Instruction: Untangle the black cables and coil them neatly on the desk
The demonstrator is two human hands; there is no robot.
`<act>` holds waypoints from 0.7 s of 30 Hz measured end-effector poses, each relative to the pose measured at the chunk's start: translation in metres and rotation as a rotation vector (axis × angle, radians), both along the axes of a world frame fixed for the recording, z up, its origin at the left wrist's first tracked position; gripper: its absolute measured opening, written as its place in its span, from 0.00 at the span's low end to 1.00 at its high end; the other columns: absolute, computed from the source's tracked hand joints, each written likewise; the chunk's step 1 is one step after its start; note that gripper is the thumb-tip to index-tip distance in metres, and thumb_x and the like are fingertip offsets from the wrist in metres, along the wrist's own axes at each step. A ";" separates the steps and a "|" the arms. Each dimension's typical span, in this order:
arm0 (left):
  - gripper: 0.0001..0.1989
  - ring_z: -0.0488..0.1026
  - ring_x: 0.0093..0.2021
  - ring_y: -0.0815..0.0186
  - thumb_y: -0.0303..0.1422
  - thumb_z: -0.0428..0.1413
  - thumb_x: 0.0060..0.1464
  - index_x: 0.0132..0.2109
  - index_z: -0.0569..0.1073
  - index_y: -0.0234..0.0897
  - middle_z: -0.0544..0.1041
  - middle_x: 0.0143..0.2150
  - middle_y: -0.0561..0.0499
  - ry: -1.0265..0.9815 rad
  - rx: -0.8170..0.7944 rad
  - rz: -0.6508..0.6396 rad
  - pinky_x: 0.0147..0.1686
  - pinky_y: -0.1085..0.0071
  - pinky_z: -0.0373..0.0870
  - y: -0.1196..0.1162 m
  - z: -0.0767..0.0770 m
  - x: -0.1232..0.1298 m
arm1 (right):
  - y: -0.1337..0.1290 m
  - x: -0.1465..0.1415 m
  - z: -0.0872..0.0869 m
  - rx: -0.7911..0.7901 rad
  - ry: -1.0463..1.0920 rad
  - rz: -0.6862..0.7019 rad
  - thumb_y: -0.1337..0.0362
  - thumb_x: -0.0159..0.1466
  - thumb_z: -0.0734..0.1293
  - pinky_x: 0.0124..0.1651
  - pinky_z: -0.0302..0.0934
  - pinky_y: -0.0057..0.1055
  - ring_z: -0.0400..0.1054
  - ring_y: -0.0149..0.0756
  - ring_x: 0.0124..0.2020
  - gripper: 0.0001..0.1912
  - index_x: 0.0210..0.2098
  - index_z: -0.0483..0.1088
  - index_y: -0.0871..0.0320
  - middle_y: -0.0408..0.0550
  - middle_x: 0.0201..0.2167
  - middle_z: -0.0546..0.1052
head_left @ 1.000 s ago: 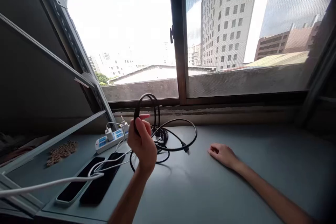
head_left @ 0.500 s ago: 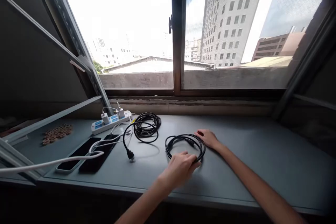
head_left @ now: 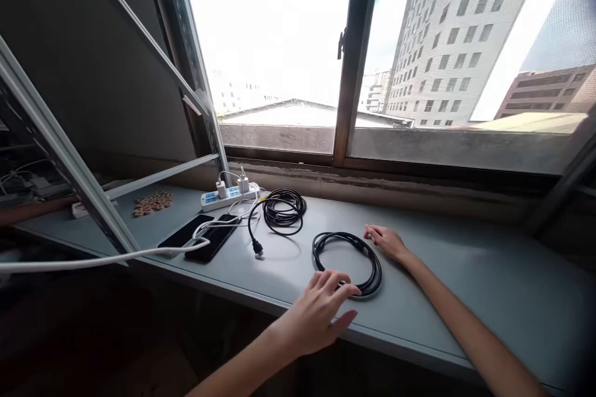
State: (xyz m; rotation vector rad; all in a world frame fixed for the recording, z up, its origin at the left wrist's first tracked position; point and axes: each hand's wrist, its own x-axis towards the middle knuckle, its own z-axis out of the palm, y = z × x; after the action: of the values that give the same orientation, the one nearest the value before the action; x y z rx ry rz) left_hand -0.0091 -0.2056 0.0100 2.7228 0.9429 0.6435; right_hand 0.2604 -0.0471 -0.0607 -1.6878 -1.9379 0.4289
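A black cable [head_left: 376,270] lies on the grey desk, wound into a loose coil. At its near edge is my left hand [head_left: 321,310], fingers spread and thumb apart, with nothing in its grasp. The hand covers part of the coil's near-left side. My right hand [head_left: 386,240] rests on the desk just beyond the coil's right side, its fingers loosely bent and holding nothing. Left of this coil sits a second, thicker bundle of black cable [head_left: 275,218], with its plug end [head_left: 257,247] stretched toward the front of the desk.
Two dark phones [head_left: 214,242] lie on the left, crossed by a white cord [head_left: 162,250]. Behind them is a white power strip [head_left: 212,203] holding two chargers. Small tan pieces [head_left: 153,203] are heaped beyond a metal shelf frame [head_left: 69,161]. A window stands behind the desk.
My left hand has let go of the coil's near side and opened, pulling back slightly. The coil now lies flatter on the desk. The view has turned left.
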 end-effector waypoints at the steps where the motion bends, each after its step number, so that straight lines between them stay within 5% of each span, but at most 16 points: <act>1: 0.13 0.63 0.49 0.63 0.35 0.46 0.59 0.50 0.64 0.41 0.67 0.49 0.48 -0.017 0.005 0.006 0.49 0.65 0.62 -0.005 0.000 -0.006 | -0.001 0.000 0.000 0.003 0.002 -0.001 0.48 0.66 0.53 0.34 0.59 0.31 0.65 0.31 0.27 0.24 0.32 0.69 0.61 0.44 0.26 0.71; 5: 0.12 0.65 0.47 0.65 0.29 0.46 0.58 0.49 0.65 0.40 0.69 0.47 0.47 -0.075 0.085 0.031 0.47 0.68 0.64 -0.021 -0.008 -0.029 | -0.003 -0.002 0.000 0.018 -0.007 -0.005 0.49 0.63 0.54 0.32 0.55 0.30 0.66 0.34 0.30 0.22 0.29 0.69 0.57 0.47 0.30 0.75; 8: 0.11 0.67 0.45 0.66 0.27 0.46 0.57 0.45 0.68 0.38 0.72 0.44 0.48 -0.130 0.298 0.038 0.45 0.71 0.65 -0.028 -0.021 -0.047 | -0.003 -0.003 -0.001 0.015 -0.019 -0.018 0.50 0.61 0.54 0.31 0.54 0.29 0.67 0.37 0.29 0.20 0.27 0.69 0.56 0.46 0.29 0.76; 12: 0.14 0.65 0.54 0.66 0.23 0.46 0.56 0.46 0.70 0.38 0.73 0.47 0.50 -0.043 0.534 0.169 0.50 0.74 0.63 -0.024 -0.029 -0.074 | -0.004 -0.004 -0.002 0.003 -0.024 -0.032 0.50 0.60 0.54 0.31 0.54 0.29 0.68 0.38 0.29 0.19 0.27 0.68 0.56 0.46 0.28 0.76; 16: 0.23 0.54 0.62 0.60 0.29 0.47 0.58 0.61 0.59 0.38 0.62 0.61 0.46 0.131 0.589 0.342 0.54 0.69 0.61 0.008 -0.024 -0.099 | -0.006 -0.006 -0.001 -0.014 -0.015 -0.035 0.50 0.61 0.53 0.31 0.54 0.30 0.68 0.39 0.29 0.20 0.26 0.67 0.56 0.47 0.27 0.76; 21: 0.33 0.39 0.66 0.51 0.38 0.45 0.59 0.66 0.40 0.40 0.43 0.67 0.43 0.124 0.456 0.536 0.58 0.52 0.52 0.082 -0.013 -0.113 | -0.008 -0.010 0.001 -0.029 -0.018 -0.049 0.50 0.61 0.52 0.30 0.53 0.30 0.67 0.39 0.28 0.19 0.25 0.65 0.55 0.46 0.25 0.74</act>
State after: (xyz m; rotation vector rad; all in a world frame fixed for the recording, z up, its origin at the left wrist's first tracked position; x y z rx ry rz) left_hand -0.1218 -0.1240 -0.0034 2.9159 1.7844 0.8755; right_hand 0.2499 -0.0550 -0.0593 -1.7598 -1.9074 0.4263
